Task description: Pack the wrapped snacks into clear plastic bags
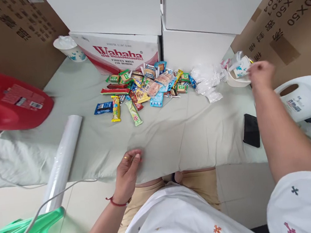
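Observation:
My left hand hovers over the front edge of the cloth-covered table, thumb against loosely curled fingers, nothing visible in them. At the far right, my right hand has its fingers closed at the end of a tilted paper cup with a blue leaf print. That cup sits in the mouth of a white tub, with clear plastic around it. Beside the tub lies a crumpled heap of clear plastic wrap. A pile of wrapped snacks spreads across the back middle; a green snack packet lies at its front.
A Wahaha water carton and white boxes line the back. Another paper cup stands back left. A red jug and a plastic roll are left. A black phone and white jug are right.

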